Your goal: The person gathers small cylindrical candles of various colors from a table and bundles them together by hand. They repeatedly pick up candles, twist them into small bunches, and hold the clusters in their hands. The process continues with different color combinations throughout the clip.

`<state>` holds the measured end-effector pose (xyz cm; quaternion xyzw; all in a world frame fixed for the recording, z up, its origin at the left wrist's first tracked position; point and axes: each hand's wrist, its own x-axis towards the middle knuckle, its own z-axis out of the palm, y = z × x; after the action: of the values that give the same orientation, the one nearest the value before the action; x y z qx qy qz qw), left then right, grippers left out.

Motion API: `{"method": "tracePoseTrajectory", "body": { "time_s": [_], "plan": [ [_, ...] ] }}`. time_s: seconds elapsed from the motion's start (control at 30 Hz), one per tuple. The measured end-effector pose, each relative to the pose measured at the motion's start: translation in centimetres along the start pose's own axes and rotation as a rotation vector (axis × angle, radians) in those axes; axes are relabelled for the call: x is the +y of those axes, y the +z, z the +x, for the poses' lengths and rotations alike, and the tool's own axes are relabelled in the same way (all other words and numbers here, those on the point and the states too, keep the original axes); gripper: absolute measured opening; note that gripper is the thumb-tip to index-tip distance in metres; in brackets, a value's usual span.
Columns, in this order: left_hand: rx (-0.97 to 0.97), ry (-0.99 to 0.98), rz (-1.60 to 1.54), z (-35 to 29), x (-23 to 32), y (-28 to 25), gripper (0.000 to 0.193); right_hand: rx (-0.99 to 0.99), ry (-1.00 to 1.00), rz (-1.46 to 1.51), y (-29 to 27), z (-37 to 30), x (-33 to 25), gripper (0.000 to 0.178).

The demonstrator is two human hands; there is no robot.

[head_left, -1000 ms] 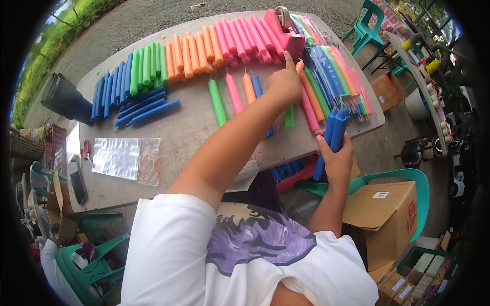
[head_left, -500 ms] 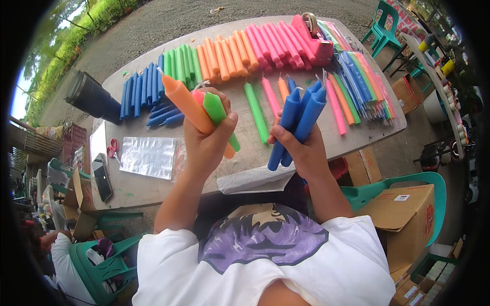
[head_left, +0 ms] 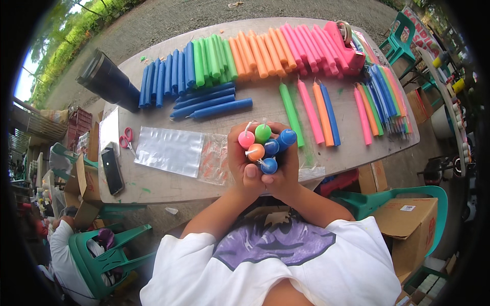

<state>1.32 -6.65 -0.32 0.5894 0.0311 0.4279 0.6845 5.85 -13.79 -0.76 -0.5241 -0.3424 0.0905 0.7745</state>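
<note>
Both my hands are wrapped round one upright bundle of candles at the table's near edge, wick ends facing up. My left hand (head_left: pixel 242 173) is closed around the side with the pink candle (head_left: pixel 246 138), the green candle (head_left: pixel 263 133) and the orange candle (head_left: pixel 255 152). My right hand (head_left: pixel 287 171) grips the side with the three blue candles (head_left: pixel 287 137). Palms and thumbs meet below the bundle, and the candles' lower ends are hidden. Just beyond lie a loose green candle (head_left: pixel 291 115) and, beside it, single pink, orange and blue ones.
Rows of blue (head_left: pixel 159 84), green (head_left: pixel 212 58), orange (head_left: pixel 263 53) and pink candles (head_left: pixel 311 48) line the far side. A pink tape dispenser (head_left: pixel 347 53), packed candles (head_left: pixel 385 97), tumbler (head_left: pixel 109 81), scissors (head_left: pixel 127 140), phone (head_left: pixel 112 169) and clear bags (head_left: pixel 171 152) share the table.
My hands, apart before with separate groups of candles, have come together and joined them into one bundle. The candles have turned wick ends up toward me. The view has shifted slightly.
</note>
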Motion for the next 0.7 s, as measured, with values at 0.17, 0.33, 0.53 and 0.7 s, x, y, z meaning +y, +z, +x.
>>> {"method": "tracePoseTrajectory", "body": {
  "time_s": [0.17,0.33,0.53,0.7],
  "plan": [
    [0.059,-0.059,0.078,-0.4,-0.1,1.0,0.080,-0.068,-0.078,-0.081,-0.8,1.0,-0.5,0.091],
    [0.065,-0.111,-0.007,-0.7,-1.2,0.6,0.076,-0.150,-0.080,0.030,-0.9,1.4,-0.1,0.091],
    [0.055,-0.055,0.185,-0.3,-0.8,0.6,0.079,-0.164,0.004,0.108,-0.7,1.5,-0.8,0.100],
    [-0.009,0.015,0.305,-1.0,-2.6,-0.5,0.081,-0.204,-0.007,0.058,-1.3,1.4,0.1,0.105]
  ]
}}
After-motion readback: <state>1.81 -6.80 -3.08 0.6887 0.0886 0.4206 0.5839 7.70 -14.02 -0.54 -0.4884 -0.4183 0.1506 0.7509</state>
